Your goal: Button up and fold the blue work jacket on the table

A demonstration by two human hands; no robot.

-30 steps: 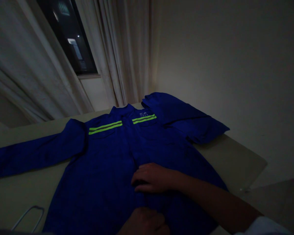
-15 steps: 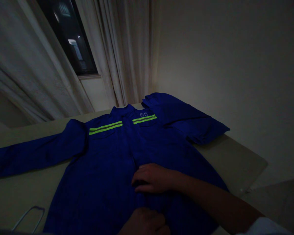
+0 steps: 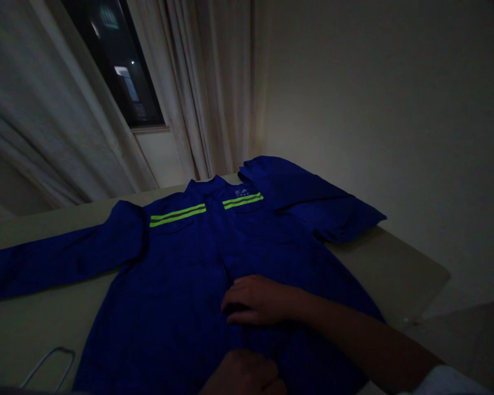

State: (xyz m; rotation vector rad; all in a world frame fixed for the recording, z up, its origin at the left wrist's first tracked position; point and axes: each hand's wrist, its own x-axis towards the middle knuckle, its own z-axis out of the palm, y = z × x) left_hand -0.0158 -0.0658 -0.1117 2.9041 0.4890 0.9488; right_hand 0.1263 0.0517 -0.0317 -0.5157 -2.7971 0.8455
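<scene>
A blue work jacket (image 3: 177,285) with yellow-green stripes across the chest lies spread out, front side up, collar at the far end. My right hand (image 3: 257,299) reaches in from the right and rests on its front opening, fingers curled and thumb below, closed on the cloth along the placket. Just nearer to me, at the bottom edge of the picture, my left hand (image 3: 245,374) is closed in a fist on the same front edge. Its fingertips are hidden, and dim light hides the fold of cloth between the hands.
The jacket lies on a pale table (image 3: 399,263), whose corner shows at right. At lower left lies a bent white wire loop (image 3: 51,351), perhaps part of a hanger. Curtains (image 3: 206,82) and a dark window (image 3: 123,71) stand behind, with a plain wall (image 3: 374,109) at right.
</scene>
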